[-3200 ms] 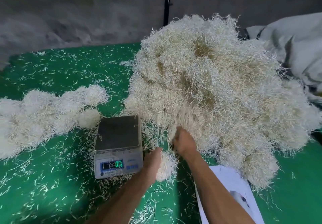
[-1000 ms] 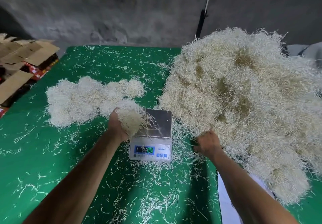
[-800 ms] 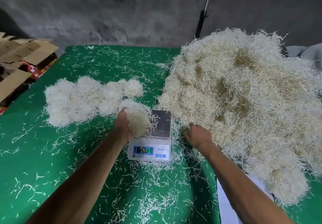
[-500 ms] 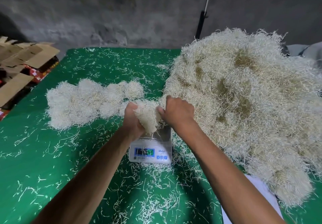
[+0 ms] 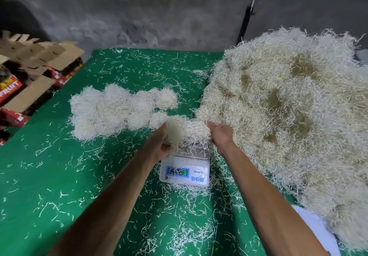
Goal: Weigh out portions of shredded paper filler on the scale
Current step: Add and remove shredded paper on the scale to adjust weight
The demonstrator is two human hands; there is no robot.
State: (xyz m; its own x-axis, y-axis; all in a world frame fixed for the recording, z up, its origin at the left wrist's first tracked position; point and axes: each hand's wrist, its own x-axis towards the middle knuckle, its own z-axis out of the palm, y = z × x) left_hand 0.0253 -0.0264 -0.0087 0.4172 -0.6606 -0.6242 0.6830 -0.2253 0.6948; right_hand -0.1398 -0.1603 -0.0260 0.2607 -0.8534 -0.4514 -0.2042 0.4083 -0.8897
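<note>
1. head view: right hand [image 5: 220, 134] now at the clump, up from the foot of the big heap a second ago; joined with left hand [image 5: 159, 145] over the small white digital scale with a steel pan [image 5: 186, 169].
2. held between the two: a loose off-white clump of shredded paper filler [image 5: 183, 131], left fingers curled round its left side, right fingers pinching strands at its right edge; being teased apart or topped up, cannot tell which.
3. clump raised just above the pan, strands trailing onto it; earlier carried by the left hand alone.
4. meaning for the task, as a judgement: portion close to being set down or trimmed to weight; blue display [image 5: 177, 172] partly covered by stray strands, digits unreadable.
5. finished portions: a row of small off-white paper tufts [image 5: 111, 110] just left of the scale; supply: a large tangled mound of cream shredded paper [image 5: 288, 112] to the right, touching the right wrist.
6. surface: green cloth-covered table [image 5: 49, 176], littered with loose strands; white sheet [image 5: 316, 233] at the near right edge.
7. room: rough grey concrete wall [image 5: 139, 10] behind, black pole [image 5: 246, 23] leaning on it, open brown cardboard boxes with red print [image 5: 25, 72] off the table's left.
</note>
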